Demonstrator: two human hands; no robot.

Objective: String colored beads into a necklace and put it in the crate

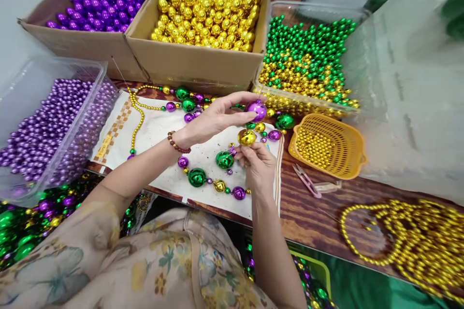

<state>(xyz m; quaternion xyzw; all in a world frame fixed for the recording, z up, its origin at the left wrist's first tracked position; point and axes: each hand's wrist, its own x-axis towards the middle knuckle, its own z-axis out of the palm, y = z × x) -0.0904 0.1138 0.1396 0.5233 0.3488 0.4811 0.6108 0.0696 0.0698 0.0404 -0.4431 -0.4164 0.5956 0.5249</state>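
The left hand (pixel 213 119) pinches the purple ball (pixel 256 110) just above the gold ball (pixel 247 137), which the right hand (pixel 258 166) grips over the cloth (pixel 159 130); lining its hole squarely with the bead strand (pixel 197 177) seems best.

left hand (pixel 213 118) raised, fingertips pinched, right hand (pixel 256 164) just below it, fingers curled, pinching

Bright, even light; warped, blurry edges.
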